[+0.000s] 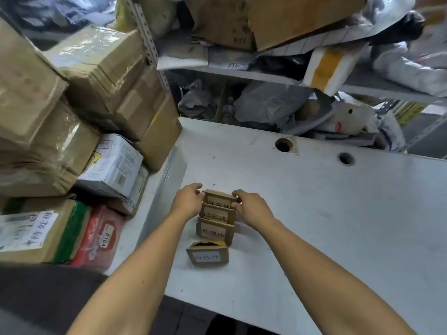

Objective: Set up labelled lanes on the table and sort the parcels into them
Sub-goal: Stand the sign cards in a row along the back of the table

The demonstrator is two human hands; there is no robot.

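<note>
The farthest cardboard label stand, at twelve o'clock in the row, is being pinched by left hand and right hand; it should be lifted straight, neighbours undisturbed.

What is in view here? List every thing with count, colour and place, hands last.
label cards: four, brown cardboard with white labels, standing in a row on the table, front to back
table: one, white, two round holes near its far edge
cardboard boxes: several, brown, taped, stacked at left
white box: one, in the left stack, low down
red parcel: one, lower left, beside a green-striped box
shelf: grey metal, behind the table, crammed with grey and white bags and boxes
left hand: fingers on the farthest card's left end
right hand: fingers on its right end
</note>
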